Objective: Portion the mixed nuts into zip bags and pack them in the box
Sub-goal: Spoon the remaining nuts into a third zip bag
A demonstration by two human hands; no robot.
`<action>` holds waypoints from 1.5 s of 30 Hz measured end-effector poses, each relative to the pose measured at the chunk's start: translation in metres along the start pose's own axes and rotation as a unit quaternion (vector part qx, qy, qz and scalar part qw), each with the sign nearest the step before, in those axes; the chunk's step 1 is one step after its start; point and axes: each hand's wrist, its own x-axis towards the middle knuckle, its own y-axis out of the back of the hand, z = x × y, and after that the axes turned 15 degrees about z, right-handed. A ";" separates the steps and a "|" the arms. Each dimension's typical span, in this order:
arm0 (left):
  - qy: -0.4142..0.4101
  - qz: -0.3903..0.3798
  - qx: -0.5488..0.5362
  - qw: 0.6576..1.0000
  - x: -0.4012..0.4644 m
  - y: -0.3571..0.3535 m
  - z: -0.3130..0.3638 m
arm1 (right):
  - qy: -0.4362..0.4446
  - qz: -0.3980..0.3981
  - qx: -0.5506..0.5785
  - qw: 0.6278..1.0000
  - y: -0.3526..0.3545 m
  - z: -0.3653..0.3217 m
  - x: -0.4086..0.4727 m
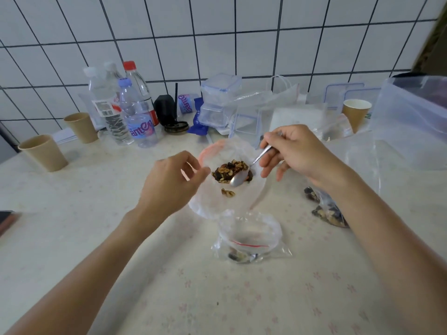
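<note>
Nuts (231,170) heaped on spoon (239,178) inside open zip bag (232,197); bag edges faint. Left hand (169,182) pinches rim; right hand (297,151) grips spoon handle.

right forearm hides part of nut bag (329,213) | dark object (6,220) cut by left edge

I have 1 wide-angle view, worn on the head, looking forward and down over both forearms at the table (96,213), close to the hands; the tiled wall (217,32) curves across the top. No 2nd view overlaps it.
</note>
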 end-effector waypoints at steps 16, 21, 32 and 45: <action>0.228 -0.175 -0.193 0.938 0.014 -0.030 0.002 | -0.188 0.039 0.078 0.978 -0.040 0.035 -0.005; 0.195 -0.170 -0.199 0.945 0.013 -0.029 0.003 | -0.227 0.033 0.149 0.962 -0.041 0.040 -0.006; 0.188 -0.106 -0.143 0.966 0.018 -0.026 -0.003 | -0.143 0.124 0.089 0.978 -0.019 0.032 0.006; 0.125 -0.127 -0.155 0.972 0.015 -0.034 -0.002 | -0.057 0.109 0.014 0.992 -0.039 0.037 -0.001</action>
